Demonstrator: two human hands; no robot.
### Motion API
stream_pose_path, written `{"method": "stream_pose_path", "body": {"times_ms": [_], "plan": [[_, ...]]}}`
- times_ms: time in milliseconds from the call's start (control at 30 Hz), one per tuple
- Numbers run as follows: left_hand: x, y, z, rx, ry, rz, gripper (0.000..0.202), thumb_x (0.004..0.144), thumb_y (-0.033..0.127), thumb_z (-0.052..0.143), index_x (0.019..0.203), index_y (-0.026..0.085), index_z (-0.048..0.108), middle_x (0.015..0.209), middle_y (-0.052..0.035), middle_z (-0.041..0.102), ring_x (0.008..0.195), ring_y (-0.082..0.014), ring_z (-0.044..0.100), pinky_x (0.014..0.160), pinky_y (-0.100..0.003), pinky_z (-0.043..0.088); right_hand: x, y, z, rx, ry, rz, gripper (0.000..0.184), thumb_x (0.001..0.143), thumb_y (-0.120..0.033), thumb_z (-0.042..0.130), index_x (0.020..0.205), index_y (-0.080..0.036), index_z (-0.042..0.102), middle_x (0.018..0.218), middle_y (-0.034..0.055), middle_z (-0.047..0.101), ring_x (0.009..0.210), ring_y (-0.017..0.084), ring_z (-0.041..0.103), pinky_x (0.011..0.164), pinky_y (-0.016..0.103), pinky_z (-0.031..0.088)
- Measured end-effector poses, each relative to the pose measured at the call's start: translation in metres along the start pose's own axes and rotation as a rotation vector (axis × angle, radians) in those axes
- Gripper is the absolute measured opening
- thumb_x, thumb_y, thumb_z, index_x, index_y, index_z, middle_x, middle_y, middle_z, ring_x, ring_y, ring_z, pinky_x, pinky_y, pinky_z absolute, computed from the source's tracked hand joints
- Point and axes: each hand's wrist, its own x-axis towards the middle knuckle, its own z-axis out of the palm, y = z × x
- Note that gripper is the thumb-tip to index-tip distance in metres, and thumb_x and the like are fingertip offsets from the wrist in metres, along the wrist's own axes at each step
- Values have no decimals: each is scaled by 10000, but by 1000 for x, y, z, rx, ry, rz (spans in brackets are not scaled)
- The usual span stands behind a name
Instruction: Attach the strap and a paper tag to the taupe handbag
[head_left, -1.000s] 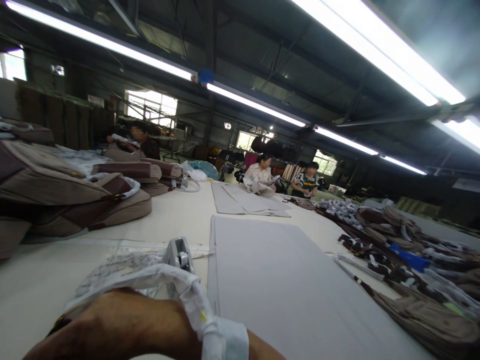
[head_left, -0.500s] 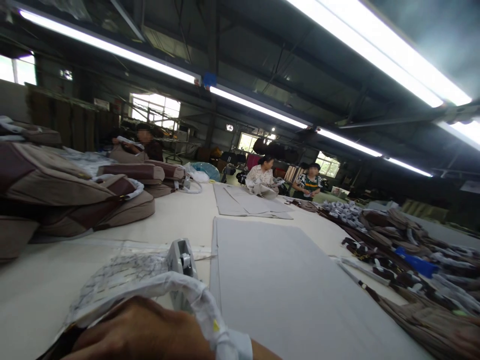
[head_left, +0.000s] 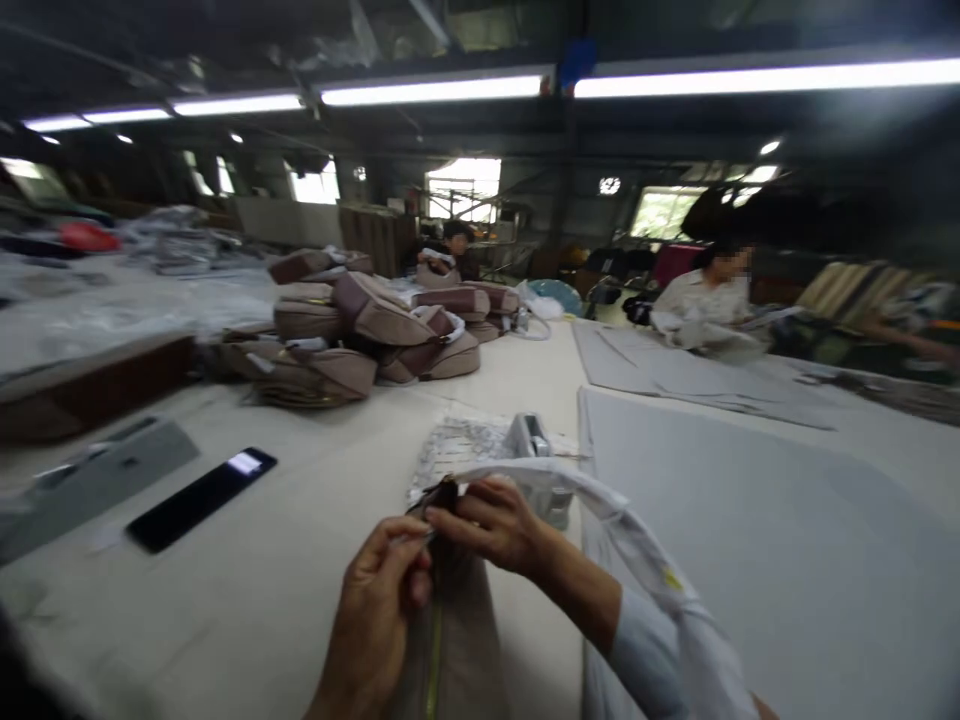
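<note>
A taupe bag (head_left: 472, 650) with a yellow-toned zip stands on end before me, its dark brown end uppermost. Over my right forearm arches its handle (head_left: 637, 525), wrapped in white. My right hand (head_left: 499, 525) grips the dark end, fingers bent around it. At the same spot my left hand (head_left: 382, 600) is closed in a pinch; a thin pale bit shows at its fingertips, too blurred to name. Just beyond the hands sit a grey metal device (head_left: 527, 435) and a sheet of small labels or threads (head_left: 457, 445), its details unclear.
A black phone (head_left: 202, 500) and a grey flat case (head_left: 112, 480) lie at left. Stacked taupe and brown bags (head_left: 390, 320) stand behind. Large grey sheets (head_left: 720, 520) cover the right. Across the table, a person in a pale shirt (head_left: 705, 305) handles sheets; another person (head_left: 454, 250) is farther back.
My view has swung left and levelled, bringing the phone and grey case into sight. My left hand now shows, pinching at the bag's dark end beside my right hand.
</note>
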Motion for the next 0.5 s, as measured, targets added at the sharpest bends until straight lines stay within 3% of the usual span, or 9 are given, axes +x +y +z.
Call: {"method": "stream_pose_path", "body": {"times_ms": [133, 233, 333, 500], "plan": [[-1, 10, -5, -140, -106, -107, 242, 783, 401, 489, 863, 176, 528, 625, 2, 591, 473, -113, 528, 479, -227, 415, 3, 3, 7, 138, 36, -16, 247, 883, -106, 492, 1129, -123, 514, 704, 23, 607, 674, 161, 509, 581, 297, 393], [2, 18, -8, -70, -124, -262, 331, 790, 489, 485, 851, 165, 515, 602, -15, 599, 445, -129, 544, 432, -223, 407, 4, 2, 8, 168, 36, -34, 253, 881, -84, 475, 1130, -108, 511, 689, 34, 595, 686, 175, 500, 590, 311, 399], [8, 23, -14, 50, -176, -312, 286, 734, 408, 617, 771, 139, 527, 604, -12, 599, 430, -93, 527, 408, -180, 385, 7, 2, 9, 170, 37, -34, 246, 881, -74, 466, 1119, -99, 520, 656, 37, 580, 656, 174, 486, 573, 311, 395], [12, 23, -13, 33, -178, -327, 267, 683, 359, 671, 736, 133, 539, 598, 3, 583, 439, -69, 501, 416, -164, 384, 9, -2, 11, 164, 38, 4, 242, 878, -90, 480, 1112, -113, 538, 676, 43, 605, 657, 171, 504, 567, 303, 401]]}}
